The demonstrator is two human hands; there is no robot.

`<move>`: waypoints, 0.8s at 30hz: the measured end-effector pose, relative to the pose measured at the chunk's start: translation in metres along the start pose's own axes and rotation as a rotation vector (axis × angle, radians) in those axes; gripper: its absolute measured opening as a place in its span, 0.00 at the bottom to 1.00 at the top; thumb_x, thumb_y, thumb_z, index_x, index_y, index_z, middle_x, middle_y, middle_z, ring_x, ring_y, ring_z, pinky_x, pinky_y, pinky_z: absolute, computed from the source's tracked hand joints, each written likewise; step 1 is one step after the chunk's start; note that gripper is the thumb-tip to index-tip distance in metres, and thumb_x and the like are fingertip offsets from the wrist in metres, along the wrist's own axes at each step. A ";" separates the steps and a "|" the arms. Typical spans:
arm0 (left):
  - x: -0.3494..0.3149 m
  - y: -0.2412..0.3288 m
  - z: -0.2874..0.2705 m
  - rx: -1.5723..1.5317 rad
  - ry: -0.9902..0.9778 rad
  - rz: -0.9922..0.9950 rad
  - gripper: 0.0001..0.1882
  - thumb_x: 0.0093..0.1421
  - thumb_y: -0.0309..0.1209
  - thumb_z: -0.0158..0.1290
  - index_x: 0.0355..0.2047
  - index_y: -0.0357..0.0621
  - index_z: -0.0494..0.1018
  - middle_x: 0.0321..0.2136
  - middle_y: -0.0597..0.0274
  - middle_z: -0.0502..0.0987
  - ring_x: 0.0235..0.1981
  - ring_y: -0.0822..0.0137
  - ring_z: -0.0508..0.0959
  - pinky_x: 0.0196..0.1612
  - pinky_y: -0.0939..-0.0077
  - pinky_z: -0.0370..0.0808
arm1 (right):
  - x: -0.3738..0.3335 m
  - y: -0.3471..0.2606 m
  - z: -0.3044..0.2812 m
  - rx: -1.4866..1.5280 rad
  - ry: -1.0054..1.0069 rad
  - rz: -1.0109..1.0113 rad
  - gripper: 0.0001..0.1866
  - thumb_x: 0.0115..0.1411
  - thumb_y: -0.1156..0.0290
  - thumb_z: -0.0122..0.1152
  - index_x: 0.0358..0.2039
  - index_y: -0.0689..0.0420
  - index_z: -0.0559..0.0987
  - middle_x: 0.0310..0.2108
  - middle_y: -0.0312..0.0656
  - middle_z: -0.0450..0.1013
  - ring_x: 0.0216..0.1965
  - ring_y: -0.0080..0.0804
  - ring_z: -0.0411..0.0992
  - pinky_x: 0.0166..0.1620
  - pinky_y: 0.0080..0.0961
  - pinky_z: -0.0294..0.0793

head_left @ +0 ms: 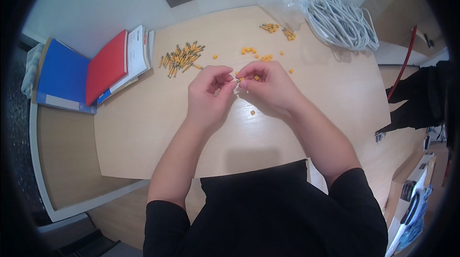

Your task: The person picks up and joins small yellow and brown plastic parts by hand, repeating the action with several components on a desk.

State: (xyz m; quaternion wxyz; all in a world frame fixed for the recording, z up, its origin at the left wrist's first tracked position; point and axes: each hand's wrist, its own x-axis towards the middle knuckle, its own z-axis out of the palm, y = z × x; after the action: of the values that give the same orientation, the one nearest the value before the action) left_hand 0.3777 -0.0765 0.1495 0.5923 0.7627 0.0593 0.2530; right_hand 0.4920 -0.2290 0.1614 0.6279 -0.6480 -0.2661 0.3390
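My left hand [210, 89] and my right hand [269, 84] meet fingertip to fingertip over the middle of the table. Between the pinched fingers of my right hand is a small yellow-and-dark metal piece [239, 80], mostly covered. My left thumb and forefinger are closed right beside it; what they grip is hidden. A yellow bit [257, 78] shows at my right fingers, in the hand or behind it, I cannot tell. Beyond my left hand lies a pile of slim yellow-and-dark pieces [182, 57]. Small yellow caps [248, 50] lie scattered beyond my right hand.
Two small clusters of yellow-and-dark pieces [269, 27] lie at the far side. A coiled grey cable [341, 23] and a clear plastic bag [283, 4] occupy the far right. Red [109, 67] and blue folders [64, 72] stand left. One loose yellow cap [252, 112] lies nearer me.
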 end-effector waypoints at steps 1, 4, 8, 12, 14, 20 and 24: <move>-0.001 0.000 0.000 0.000 -0.002 -0.001 0.15 0.61 0.14 0.59 0.47 0.34 0.75 0.37 0.56 0.78 0.33 0.70 0.81 0.35 0.76 0.81 | 0.000 0.000 0.000 0.037 -0.018 -0.031 0.05 0.62 0.80 0.64 0.39 0.65 0.82 0.30 0.36 0.76 0.32 0.19 0.71 0.35 0.20 0.74; -0.001 0.006 0.000 -0.135 -0.031 -0.116 0.13 0.65 0.14 0.54 0.50 0.34 0.73 0.35 0.57 0.78 0.32 0.72 0.80 0.34 0.78 0.81 | -0.003 -0.001 0.004 0.097 -0.039 0.019 0.03 0.62 0.80 0.63 0.37 0.64 0.80 0.29 0.36 0.76 0.30 0.18 0.71 0.34 0.19 0.73; -0.002 0.006 0.004 -0.232 0.022 -0.223 0.11 0.68 0.15 0.50 0.49 0.35 0.73 0.34 0.59 0.77 0.28 0.75 0.77 0.28 0.82 0.75 | -0.005 -0.005 0.013 0.145 -0.064 0.011 0.01 0.63 0.80 0.62 0.35 0.63 0.79 0.29 0.36 0.75 0.28 0.17 0.70 0.32 0.18 0.71; -0.001 0.006 0.007 -0.282 0.027 -0.190 0.10 0.69 0.16 0.48 0.48 0.36 0.73 0.36 0.62 0.76 0.25 0.79 0.73 0.23 0.83 0.70 | -0.007 0.000 0.014 0.178 -0.055 0.083 0.01 0.63 0.81 0.60 0.36 0.62 0.78 0.29 0.36 0.75 0.27 0.17 0.70 0.30 0.18 0.69; -0.003 0.003 0.006 -0.232 0.017 -0.195 0.11 0.69 0.16 0.47 0.49 0.36 0.73 0.39 0.60 0.75 0.27 0.78 0.74 0.26 0.83 0.71 | -0.006 0.003 0.017 0.211 -0.053 0.069 0.01 0.64 0.80 0.60 0.36 0.62 0.78 0.29 0.37 0.76 0.27 0.17 0.70 0.29 0.18 0.69; -0.003 -0.009 0.005 0.040 0.010 0.068 0.13 0.68 0.14 0.47 0.50 0.37 0.72 0.47 0.59 0.72 0.35 0.75 0.75 0.35 0.80 0.75 | -0.005 0.010 0.016 0.195 -0.065 0.046 0.01 0.65 0.80 0.58 0.37 0.62 0.77 0.28 0.36 0.75 0.28 0.17 0.70 0.29 0.18 0.69; -0.002 -0.003 0.012 -0.129 0.015 0.023 0.11 0.70 0.18 0.47 0.50 0.36 0.71 0.48 0.59 0.70 0.35 0.74 0.75 0.37 0.80 0.76 | -0.006 0.004 0.018 0.143 -0.004 0.020 0.02 0.67 0.78 0.58 0.39 0.62 0.77 0.28 0.36 0.74 0.30 0.19 0.72 0.31 0.18 0.70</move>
State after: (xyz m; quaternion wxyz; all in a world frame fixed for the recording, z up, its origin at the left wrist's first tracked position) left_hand 0.3816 -0.0870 0.1442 0.6367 0.7217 0.0386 0.2688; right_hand 0.4735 -0.2227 0.1589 0.6686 -0.6037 -0.2359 0.3645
